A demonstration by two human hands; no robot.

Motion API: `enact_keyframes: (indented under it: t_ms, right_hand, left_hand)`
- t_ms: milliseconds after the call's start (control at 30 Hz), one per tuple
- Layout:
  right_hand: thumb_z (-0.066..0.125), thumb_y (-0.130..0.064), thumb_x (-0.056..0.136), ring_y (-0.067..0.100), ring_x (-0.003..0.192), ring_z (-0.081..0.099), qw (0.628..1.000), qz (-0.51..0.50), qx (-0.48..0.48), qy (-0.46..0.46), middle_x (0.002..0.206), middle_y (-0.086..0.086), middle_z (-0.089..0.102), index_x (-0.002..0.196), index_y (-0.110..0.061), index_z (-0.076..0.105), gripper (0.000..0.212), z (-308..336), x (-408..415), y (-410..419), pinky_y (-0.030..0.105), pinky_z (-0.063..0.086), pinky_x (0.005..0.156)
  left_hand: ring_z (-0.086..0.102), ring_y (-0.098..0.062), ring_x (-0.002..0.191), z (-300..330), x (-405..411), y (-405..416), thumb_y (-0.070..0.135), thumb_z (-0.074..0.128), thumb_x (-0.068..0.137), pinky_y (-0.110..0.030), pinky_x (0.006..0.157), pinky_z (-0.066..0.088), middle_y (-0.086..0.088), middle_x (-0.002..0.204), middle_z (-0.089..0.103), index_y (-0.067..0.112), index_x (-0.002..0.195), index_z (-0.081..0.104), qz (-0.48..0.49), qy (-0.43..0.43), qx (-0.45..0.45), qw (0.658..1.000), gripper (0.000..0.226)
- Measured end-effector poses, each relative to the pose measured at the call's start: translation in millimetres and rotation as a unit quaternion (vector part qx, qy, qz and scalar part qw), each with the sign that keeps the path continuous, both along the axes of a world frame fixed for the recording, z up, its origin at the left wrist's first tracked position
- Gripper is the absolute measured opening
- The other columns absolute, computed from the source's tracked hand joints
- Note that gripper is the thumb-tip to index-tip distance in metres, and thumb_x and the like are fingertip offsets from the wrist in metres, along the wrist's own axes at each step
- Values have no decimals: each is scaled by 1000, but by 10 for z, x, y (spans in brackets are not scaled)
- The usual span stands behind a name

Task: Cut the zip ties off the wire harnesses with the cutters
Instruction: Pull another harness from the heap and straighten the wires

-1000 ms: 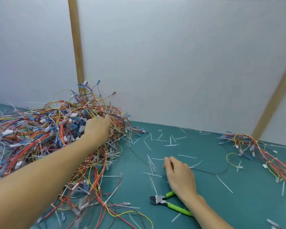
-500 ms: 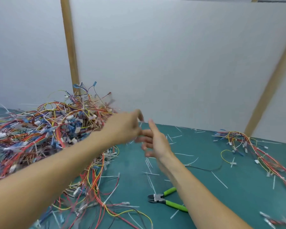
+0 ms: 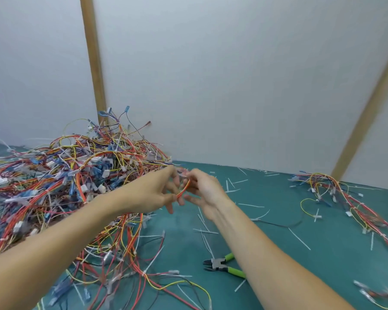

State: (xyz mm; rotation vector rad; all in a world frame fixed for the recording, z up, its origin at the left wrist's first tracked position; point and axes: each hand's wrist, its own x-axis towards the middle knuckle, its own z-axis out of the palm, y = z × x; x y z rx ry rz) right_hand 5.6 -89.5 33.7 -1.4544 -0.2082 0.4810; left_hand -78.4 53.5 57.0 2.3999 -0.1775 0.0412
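Now met over the worktop, both hands' fingers pinching an orange harness, freeing it; cutters lying unused.

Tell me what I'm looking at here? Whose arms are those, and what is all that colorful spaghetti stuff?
No machine here: those are a person's two bare arms. The picture comes from a camera worn on the person's head, looking forward and down, so you see what they see.

The "spaghetti" is a big pile of wire harnesses, bundles of colored wires, lying on a green table. A smaller bunch of wires lies far to the right. The little white strips scattered about look like cut zip tie pieces.

The left hand and right hand meet in the middle, and together they hold one small orange and red wire bundle in their grip.

The green-handled cutters lie on the table near the right arm. Nobody is holding them now.
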Motion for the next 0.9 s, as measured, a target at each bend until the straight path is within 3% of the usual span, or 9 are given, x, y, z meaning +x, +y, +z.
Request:
enact_keyframes:
  t_ms: [167,233,367,500,600,667,767,833,900]
  right_hand:
    - [60,-7,95,10,68,50,936,-209,55,-278,69,-12,58,75,-14,60,21,-99,97,10,28,42,67]
    - [57,-7,95,19,67,51,962,-222,87,-132,70,0,57,78,-13,60,18,-164,139,-28,34,45,64]
    - [50,-18,92,15,51,52,985,-9,106,139,59,-2,54,82,-14,61,15,-255,196,-146,29,48,60]
    - [57,-22,99,15,37,51,985,-138,84,66,45,-2,52,77,-11,59,25,-310,329,-222,31,51,53]
    - [48,-20,106,17,60,68,947,-294,73,-107,71,4,73,84,-16,54,24,-336,410,-258,44,59,66]
    - [46,-20,106,19,74,72,947,-295,65,-112,92,6,75,92,-22,50,15,-354,416,-258,45,58,71]
    - [53,-24,105,18,86,71,992,-118,41,24,106,4,71,105,-22,55,2,-309,348,-304,40,58,77]
    - [52,-41,106,19,92,74,993,-23,65,100,110,3,75,114,-17,60,27,-230,265,-354,40,59,82]
    - [50,-58,101,18,96,76,998,33,30,51,108,2,79,117,-16,66,48,-132,152,-307,38,61,79]
  left_hand:
    - [64,-7,91,-38,-3,94,35,69,90,-32,81,50,15,99,68,29,108,47,138,-181,136,964,28]
    - [60,-13,94,-53,-5,155,50,64,90,-32,80,49,10,103,63,26,110,52,170,-122,211,955,34]
    - [68,-8,76,-145,-9,256,69,46,93,-29,76,55,12,81,72,26,84,67,98,94,244,960,49]
    - [65,-2,57,-100,-49,271,65,47,95,-19,62,50,10,69,72,24,81,74,20,179,182,967,51]
    - [60,-9,49,26,-93,334,48,54,99,-17,52,44,10,56,63,16,84,72,-18,182,144,973,40]
    - [53,-6,44,138,-120,393,40,56,101,-18,48,40,12,50,56,17,82,72,-8,150,146,978,34]
    - [44,-6,41,225,-94,414,40,54,101,-23,48,35,11,45,52,27,75,71,147,-39,156,976,34]
    - [45,-10,42,230,-42,324,42,54,101,-24,50,33,8,44,50,26,76,71,266,-187,100,940,34]
    - [54,-14,49,248,57,158,43,55,100,-27,53,41,8,47,53,25,79,72,285,-250,117,918,33]
